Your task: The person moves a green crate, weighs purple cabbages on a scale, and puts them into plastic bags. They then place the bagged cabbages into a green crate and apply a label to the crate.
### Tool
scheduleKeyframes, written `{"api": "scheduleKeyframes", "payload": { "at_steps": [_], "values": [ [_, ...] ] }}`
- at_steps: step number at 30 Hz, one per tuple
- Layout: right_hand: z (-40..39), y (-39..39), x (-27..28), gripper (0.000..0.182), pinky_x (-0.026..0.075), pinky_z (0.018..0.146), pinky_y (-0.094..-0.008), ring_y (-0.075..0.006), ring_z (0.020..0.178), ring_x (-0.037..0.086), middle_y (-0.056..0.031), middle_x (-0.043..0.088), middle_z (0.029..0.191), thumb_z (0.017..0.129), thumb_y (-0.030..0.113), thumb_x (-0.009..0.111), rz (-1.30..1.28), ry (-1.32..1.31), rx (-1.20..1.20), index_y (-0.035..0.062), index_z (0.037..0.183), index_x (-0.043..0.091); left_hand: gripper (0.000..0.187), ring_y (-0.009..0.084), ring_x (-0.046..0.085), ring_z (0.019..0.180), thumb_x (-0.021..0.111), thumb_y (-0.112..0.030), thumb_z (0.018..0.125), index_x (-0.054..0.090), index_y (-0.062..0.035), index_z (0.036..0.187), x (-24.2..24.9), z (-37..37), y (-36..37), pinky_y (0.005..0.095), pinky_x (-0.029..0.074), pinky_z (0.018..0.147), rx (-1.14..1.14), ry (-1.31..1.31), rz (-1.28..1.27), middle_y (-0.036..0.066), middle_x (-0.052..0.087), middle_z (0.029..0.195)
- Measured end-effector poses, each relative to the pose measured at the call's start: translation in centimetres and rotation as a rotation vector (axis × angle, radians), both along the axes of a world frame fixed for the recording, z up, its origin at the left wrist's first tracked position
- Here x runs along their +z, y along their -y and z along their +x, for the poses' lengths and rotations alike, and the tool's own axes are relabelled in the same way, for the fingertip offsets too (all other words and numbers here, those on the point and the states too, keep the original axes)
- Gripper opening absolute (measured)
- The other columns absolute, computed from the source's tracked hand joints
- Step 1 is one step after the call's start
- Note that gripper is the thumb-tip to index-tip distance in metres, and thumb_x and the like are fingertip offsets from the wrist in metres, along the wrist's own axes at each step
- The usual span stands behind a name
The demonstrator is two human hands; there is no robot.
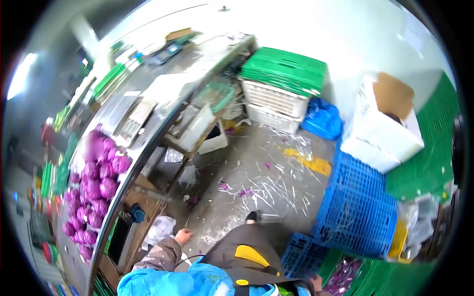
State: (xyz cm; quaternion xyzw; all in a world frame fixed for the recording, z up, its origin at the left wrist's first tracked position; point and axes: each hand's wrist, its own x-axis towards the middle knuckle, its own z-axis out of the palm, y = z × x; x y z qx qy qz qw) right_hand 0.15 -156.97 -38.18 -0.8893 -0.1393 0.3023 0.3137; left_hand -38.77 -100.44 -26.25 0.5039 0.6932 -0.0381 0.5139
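The right hand (316,282) is beside purple vegetables (344,276) in a green plastic crate (365,283); whether its blurred fingers grip anything, I cannot tell. The left hand (183,237), fingers loosely bent and empty, hangs near crumpled white plastic (161,229). Beyond, round, glossy purple cabbages (92,190) sit heaped on the grey worktop (165,91).
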Motion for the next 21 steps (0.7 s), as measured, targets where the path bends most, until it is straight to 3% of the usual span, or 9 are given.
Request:
{"api": "scheduleKeyframes", "payload": {
  "at_steps": [2,3,5,9,11,13,16,19,21],
  "values": [
    [2.7,-7.5,5.5,0.029,0.048,0.064,-0.0325,-0.0238,0.067,0.06,-0.0142,0.063,0.076,0.066,0.015,0.058,-0.129,0.009,0.079,-0.0013,0.09,0.061,0.028,0.0156,0.058,0.061,0.06,-0.017,0.074,0.059,0.0006,0.097,-2.9,-4.3,2.3,0.0281,0.047,0.05,0.148,0.124,-0.101,0.008,0.061,0.076],
    [3.5,-11.2,8.0,0.027,0.048,0.049,-0.0315,-0.0189,0.055,0.059,-0.0107,0.059,0.069,0.07,0.008,0.056,-0.049,-0.064,0.052,-0.0024,0.095,0.056,0.028,0.0159,0.058,0.061,0.06,-0.016,0.074,0.059,0.0003,0.097,-5.4,-6.9,2.5,0.0281,0.047,0.049,0.232,0.183,-0.229,0.008,0.061,0.076],
    [4.2,-19.7,12.9,0.023,0.048,0.048,-0.0325,-0.0184,0.055,0.059,-0.0112,0.059,0.067,0.071,0.008,0.055,-0.059,-0.124,0.017,-0.0039,0.09,0.057,0.028,0.0173,0.059,0.062,0.06,-0.015,0.075,0.058,-0.0001,0.1,-2.6,-6.8,3.7,0.0288,0.048,0.051,0.251,0.157,-0.199,0.01,0.061,0.08],
    [4.3,-32.5,12.3,0.023,0.049,0.056,-0.034,-0.0238,0.062,0.061,-0.0136,0.062,0.072,0.07,0.009,0.053,-0.104,-0.111,0.199,-0.0011,0.089,0.058,0.031,0.0191,0.059,0.063,0.058,-0.011,0.077,0.056,0.0006,0.105,0.4,-8.3,1.2,0.0281,0.048,0.05,0.411,0.236,-0.319,0.011,0.061,0.087],
    [3.7,-37.0,8.4,0.023,0.049,0.054,-0.0291,-0.0183,0.061,0.061,-0.0125,0.061,0.075,0.073,0.009,0.052,0.036,0.371,0.659,-0.0006,0.094,0.057,0.024,0.017,0.059,0.071,0.056,-0.008,0.077,0.056,-0.0001,0.099,-2.6,-12.0,-1.2,0.0278,0.048,0.052,0.418,0.306,-0.319,0.009,0.06,0.088],
    [0.6,-44.3,13.5,0.025,0.048,0.056,-0.0323,-0.0215,0.061,0.061,-0.0145,0.061,0.075,0.074,0.014,0.056,0.058,-0.226,0.465,-0.0013,0.093,0.054,0.016,0.0142,0.056,0.067,0.053,-0.008,0.078,0.054,-0.0018,0.092,0.1,-12.5,-4.3,0.024,0.044,0.048,0.546,0.387,-0.246,0.007,0.057,0.082],
    [-1.0,-50.1,16.2,0.03,0.048,0.059,-0.032,-0.0223,0.062,0.062,-0.0165,0.062,0.081,0.074,0.016,0.057,0.033,-0.386,0.493,-0.0013,0.099,0.053,0.02,0.0133,0.053,0.064,0.05,-0.011,0.079,0.051,-0.006,0.098,-0.2,-12.9,-9.4,0.0255,0.044,0.053,0.622,0.362,-0.127,0.005,0.053,0.08],
    [0.5,-51.1,14.8,0.029,0.046,0.052,-0.025,-0.0129,0.061,0.057,-0.0075,0.06,0.076,0.076,0.009,0.054,-0.043,-0.222,0.586,-0.0013,0.103,0.052,0.026,0.0149,0.055,0.07,0.05,-0.012,0.08,0.048,-0.0073,0.105,-1.8,-12.7,-13.7,0.0281,0.046,0.059,0.586,0.347,-0.124,0.005,0.055,0.085],
    [3.0,-50.1,12.4,0.031,0.048,0.057,-0.0268,-0.0158,0.064,0.06,-0.0101,0.062,0.078,0.075,0.011,0.056,-0.05,-0.098,0.67,-0.0012,0.103,0.053,0.029,0.0148,0.056,0.07,0.049,-0.011,0.08,0.047,-0.0071,0.109,-3.4,-11.4,-16.7,0.0288,0.048,0.059,0.597,0.489,-0.106,0.006,0.056,0.087]
  ]
}}
